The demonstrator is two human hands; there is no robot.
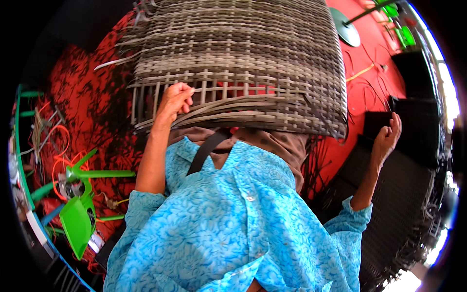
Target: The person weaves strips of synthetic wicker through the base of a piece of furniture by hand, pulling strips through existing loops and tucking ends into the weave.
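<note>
A grey-brown woven wicker panel (238, 44) lies in front of me, its near edge against my lap. Close to that edge the weave is open, with bare uprights showing and several loose flat strips (219, 108) bowed across them. My left hand (176, 102) is at the left of this gap, thumb and forefinger pinched on the end of a thin wicker strip (214, 89) that runs right into the weave. Well off the panel's right side, my right hand (387, 137) is raised with its fingers stretched out. Nothing shows in it.
Dark strip scraps litter the red floor (92, 92) at the left. A green plastic chair (80, 214) with orange cord around it stands at lower left. Dark wicker furniture (399, 194) is at the right, below my right hand. A round stand base (345, 29) is at the upper right.
</note>
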